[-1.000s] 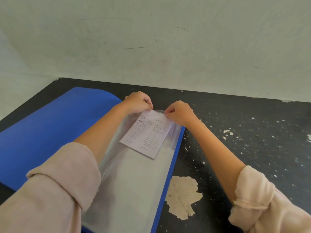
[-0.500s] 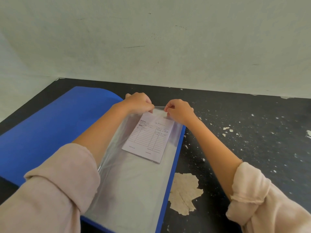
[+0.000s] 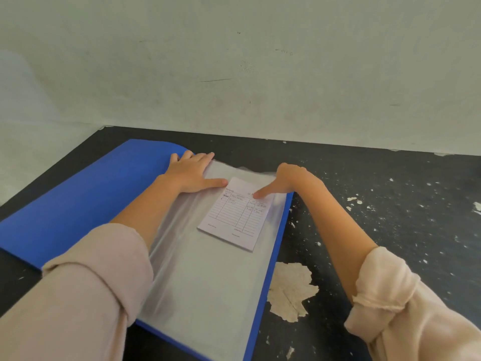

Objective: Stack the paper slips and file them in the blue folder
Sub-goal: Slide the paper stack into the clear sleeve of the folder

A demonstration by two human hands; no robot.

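The blue folder (image 3: 78, 212) lies open on the black table, its cover spread to the left. A clear plastic sleeve (image 3: 208, 282) covers its right half. A stack of ruled paper slips (image 3: 235, 217) lies near the sleeve's top; whether it is inside the sleeve or on top of it I cannot tell. My left hand (image 3: 191, 171) rests flat on the sleeve's upper left, fingers spread, thumb pointing at the slips. My right hand (image 3: 286, 181) presses one fingertip on the slips' top right corner.
The black table (image 3: 390, 230) is speckled with white chips, and a patch of torn beige paper (image 3: 290, 290) lies just right of the folder. A pale wall (image 3: 260, 74) rises behind the table's far edge.
Both hands were pinching the sleeve's top edge over the slips. Now the left hand lies flat and open, the right points one finger down, and the slips lie lower on the sleeve.
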